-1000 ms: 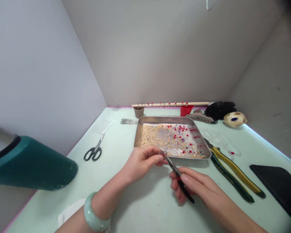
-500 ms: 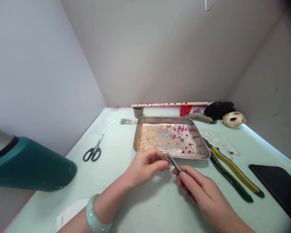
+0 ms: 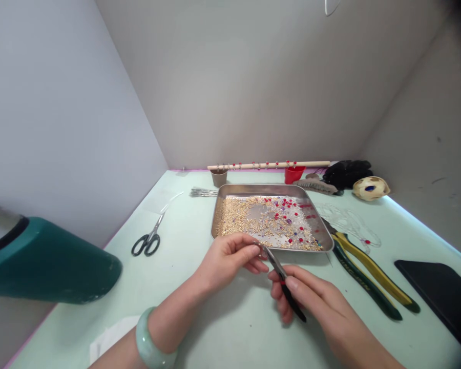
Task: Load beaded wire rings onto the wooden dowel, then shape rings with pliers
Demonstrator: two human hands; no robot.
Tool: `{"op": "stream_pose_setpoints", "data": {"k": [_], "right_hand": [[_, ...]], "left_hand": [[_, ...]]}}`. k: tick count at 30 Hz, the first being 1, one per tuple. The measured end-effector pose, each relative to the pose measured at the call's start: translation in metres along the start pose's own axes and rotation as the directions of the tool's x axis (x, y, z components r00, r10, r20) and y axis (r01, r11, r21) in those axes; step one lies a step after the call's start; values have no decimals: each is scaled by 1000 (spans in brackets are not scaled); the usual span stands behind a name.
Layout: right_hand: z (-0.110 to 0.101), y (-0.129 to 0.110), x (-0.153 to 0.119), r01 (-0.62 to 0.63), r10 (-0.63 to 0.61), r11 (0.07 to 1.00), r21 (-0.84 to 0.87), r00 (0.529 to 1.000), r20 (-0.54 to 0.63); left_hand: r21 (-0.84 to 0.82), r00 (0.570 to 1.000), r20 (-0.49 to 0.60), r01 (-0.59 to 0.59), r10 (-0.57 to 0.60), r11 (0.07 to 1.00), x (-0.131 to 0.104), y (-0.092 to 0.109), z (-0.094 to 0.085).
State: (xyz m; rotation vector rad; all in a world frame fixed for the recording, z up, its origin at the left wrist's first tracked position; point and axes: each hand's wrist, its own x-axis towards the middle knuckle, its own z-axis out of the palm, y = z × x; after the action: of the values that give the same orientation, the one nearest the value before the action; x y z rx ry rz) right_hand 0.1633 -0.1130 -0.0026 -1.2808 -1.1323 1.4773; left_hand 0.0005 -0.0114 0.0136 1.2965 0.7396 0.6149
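Note:
In front of the bead tray, my left hand (image 3: 234, 259) is closed in a pinch, thumb against forefinger. A small, shiny piece sits in that pinch, too small to name. My right hand (image 3: 303, 292) is wrapped round a pair of pliers (image 3: 275, 264) with slim metal jaws and a black handle. The jaw tips touch or nearly touch the small piece at my left fingertips; contact is hard to make out. Behind both hands lies the metal tray (image 3: 328, 243), holding gold, clear, red and purple beads (image 3: 238, 218).
Scissors (image 3: 148, 241) lie left of the tray, near a large green bottle (image 3: 61, 261). Larger green-and-yellow pliers (image 3: 369, 277) and a black flat object (image 3: 438, 297) lie on the right. Behind, a wooden stick (image 3: 246, 166) with beaded rings rests across two small cups.
The pliers have turned in my right hand, so their black handle now shows below the fingers. My left thumb and forefinger have shifted slightly up and left.

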Motion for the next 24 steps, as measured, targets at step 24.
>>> {"op": "stream_pose_setpoints", "data": {"k": [24], "right_hand": [[-5,-3,-1,-14,21,998,-56,993,117]], "left_hand": [[88,986,159,30,-43,996,-3,-2,-4]]}}
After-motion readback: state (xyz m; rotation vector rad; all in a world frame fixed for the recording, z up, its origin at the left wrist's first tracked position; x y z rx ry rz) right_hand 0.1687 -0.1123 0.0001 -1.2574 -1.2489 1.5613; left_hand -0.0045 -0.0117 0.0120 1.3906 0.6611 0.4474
